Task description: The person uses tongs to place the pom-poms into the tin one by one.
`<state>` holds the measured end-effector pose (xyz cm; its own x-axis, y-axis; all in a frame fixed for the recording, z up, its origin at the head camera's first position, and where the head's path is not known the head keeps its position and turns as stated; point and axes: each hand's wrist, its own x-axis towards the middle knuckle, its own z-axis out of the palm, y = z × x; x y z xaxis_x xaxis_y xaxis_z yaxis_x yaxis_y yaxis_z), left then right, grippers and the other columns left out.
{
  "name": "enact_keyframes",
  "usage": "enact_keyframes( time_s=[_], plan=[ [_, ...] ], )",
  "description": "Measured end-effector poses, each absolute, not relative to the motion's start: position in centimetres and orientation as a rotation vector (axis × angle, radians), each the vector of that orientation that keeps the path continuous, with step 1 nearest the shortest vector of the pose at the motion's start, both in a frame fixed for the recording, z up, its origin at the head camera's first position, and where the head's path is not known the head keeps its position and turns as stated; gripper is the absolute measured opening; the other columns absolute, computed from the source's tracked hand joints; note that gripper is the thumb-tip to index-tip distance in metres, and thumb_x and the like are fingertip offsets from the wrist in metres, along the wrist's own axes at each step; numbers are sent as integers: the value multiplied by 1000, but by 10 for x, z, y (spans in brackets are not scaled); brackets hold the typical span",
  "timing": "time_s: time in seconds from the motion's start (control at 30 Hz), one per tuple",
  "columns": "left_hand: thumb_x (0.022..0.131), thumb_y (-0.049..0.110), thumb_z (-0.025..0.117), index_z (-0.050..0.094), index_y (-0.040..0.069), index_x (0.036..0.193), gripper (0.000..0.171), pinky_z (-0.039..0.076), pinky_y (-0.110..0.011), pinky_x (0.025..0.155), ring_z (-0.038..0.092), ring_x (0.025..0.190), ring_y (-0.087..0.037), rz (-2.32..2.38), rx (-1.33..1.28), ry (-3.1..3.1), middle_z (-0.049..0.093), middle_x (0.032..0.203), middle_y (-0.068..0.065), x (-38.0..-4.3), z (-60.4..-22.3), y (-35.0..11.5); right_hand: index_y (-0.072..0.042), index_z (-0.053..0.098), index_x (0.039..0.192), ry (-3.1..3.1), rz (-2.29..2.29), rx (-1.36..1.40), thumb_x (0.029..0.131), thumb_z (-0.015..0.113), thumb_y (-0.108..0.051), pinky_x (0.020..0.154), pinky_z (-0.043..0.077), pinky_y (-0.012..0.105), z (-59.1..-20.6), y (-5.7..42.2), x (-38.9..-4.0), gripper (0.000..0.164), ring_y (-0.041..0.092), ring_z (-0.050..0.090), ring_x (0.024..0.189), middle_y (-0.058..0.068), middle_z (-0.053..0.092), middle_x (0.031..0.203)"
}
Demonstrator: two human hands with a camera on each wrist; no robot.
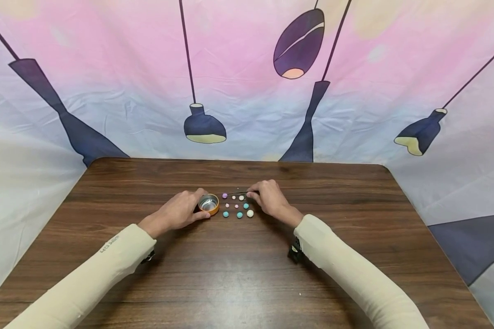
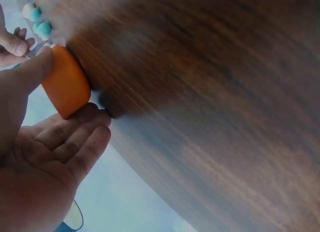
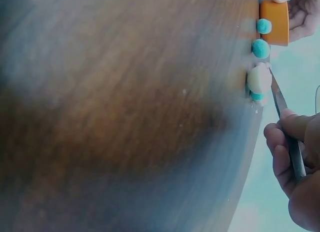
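A small round tin [image 1: 208, 204], orange outside and silvery inside, stands with its open side up on the table. My left hand [image 1: 185, 208] grips it from the left, thumb on the near side and fingers behind. In the left wrist view its orange wall [image 2: 67, 85] shows between thumb and fingers. My right hand [image 1: 269, 197] pinches slim metal tweezers [image 3: 282, 97], whose tip points left over the far row of small balls. A purple ball [image 1: 224, 196] lies near that tip. Teal balls [image 1: 239, 214], white balls [image 1: 250, 213] and small pink balls [image 1: 227, 205] lie around it.
The brown wood-grain table [image 1: 238, 274] has rounded far corners. Behind it hangs a cloth backdrop [image 1: 148, 91] printed with lamps. Both forearms, in cream sleeves [image 1: 94, 269], reach in from the near side, with a dark device [image 1: 295, 250] at the right wrist.
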<state>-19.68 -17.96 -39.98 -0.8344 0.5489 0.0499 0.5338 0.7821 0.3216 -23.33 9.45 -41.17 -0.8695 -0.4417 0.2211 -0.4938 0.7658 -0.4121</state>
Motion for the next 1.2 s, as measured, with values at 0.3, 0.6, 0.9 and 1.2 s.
enact_keyframes(
  time_s=[0.3,0.6,0.9,1.2],
  plan=[
    [88,27,76,53,-2,121,49,56,-35,69,70,84,-22,502,900,2927,70,99,-16,-198,-399,-179,-11,78,101,-2794,897,778,93,68,-22,72,56,32,-395,95,-226,17,16,72,80,5,77,96],
    [88,28,75,54,-2,122,50,56,-34,68,70,82,-21,490,888,2930,71,99,-16,-198,-400,-180,-9,77,107,-2826,988,908,95,66,-20,70,55,22,-397,91,-220,19,13,73,83,8,76,103],
    [88,29,76,54,-1,121,50,55,-34,68,70,82,-19,493,888,2931,71,98,-15,-198,-401,-179,-9,77,108,-2840,939,811,94,68,-20,64,53,22,-395,103,-224,20,13,72,79,9,76,103],
    [88,28,75,54,-1,121,49,56,-35,69,70,84,-21,491,882,2927,71,99,-15,-198,-400,-179,-6,77,105,-2851,746,793,94,68,-17,79,58,38,-403,123,-229,19,23,73,92,10,76,103]
  ],
)
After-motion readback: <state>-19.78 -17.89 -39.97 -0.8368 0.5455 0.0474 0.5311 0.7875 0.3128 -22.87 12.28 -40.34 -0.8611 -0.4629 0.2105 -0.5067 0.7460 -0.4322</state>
